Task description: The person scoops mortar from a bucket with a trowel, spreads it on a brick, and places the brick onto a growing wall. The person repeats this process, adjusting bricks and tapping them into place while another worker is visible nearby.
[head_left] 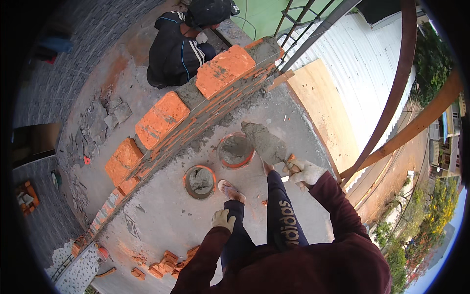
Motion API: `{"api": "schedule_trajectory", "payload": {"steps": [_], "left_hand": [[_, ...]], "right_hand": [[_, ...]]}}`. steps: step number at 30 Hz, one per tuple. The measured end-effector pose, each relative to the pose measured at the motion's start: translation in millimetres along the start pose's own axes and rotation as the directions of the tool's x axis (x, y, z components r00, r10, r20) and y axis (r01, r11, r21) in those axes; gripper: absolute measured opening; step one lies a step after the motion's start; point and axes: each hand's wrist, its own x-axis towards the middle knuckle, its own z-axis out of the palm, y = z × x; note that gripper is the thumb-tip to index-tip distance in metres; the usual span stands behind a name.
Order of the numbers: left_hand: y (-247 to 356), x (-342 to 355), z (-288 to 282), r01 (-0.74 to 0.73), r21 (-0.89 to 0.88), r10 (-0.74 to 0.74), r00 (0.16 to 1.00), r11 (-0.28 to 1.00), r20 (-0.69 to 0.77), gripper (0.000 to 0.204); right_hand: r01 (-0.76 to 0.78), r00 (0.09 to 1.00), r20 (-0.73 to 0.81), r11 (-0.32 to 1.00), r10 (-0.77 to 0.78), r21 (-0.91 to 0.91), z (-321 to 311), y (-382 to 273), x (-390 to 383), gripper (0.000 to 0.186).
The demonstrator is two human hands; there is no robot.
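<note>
We see a brick wall [191, 117] with three loose orange bricks on top. Two round pails [199, 182] of grey mud sit by it. Our right hand [304, 171] squeezes a trowel [267, 143] piled with grey mud, above the pails. Our left hand [223, 219] rests curled on our knee.

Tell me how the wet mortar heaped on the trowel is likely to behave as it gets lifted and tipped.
The mortar lies in a thick grey heap on the trowel held by the gloved right hand, so it probably weighs the blade down. It looks wet and soft, so it would likely slump or slide off when tilted, not hold shape. Smears along the brick wall suggest it sticks.
</note>
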Motion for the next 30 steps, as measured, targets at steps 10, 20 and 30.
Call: {"api": "schedule_trajectory", "payload": {"steps": [10,20,30], "left_hand": [[-6,-22,-135,0.263,-0.124,-0.278,0.952,0.957,-0.126,0.055],[40,-59,-89,0.427,-0.265,-0.445,0.895,0.864,-0.008,0.058],[56,-17,-119,0.260,-0.468,-0.327,0.943,0.845,-0.068,0.055]], "right_hand": [[0.205,0.943,-0.135,0.850,-0.305,-0.486,-167,-203,-8,0.021],[-0.147,0.650,-0.212,0.153,-0.729,-0.977,-200,-229,79,0.029],[-0.171,0.818,-0.510,0.735,-0.266,-0.657,-154,-149,-27,0.038]]}}
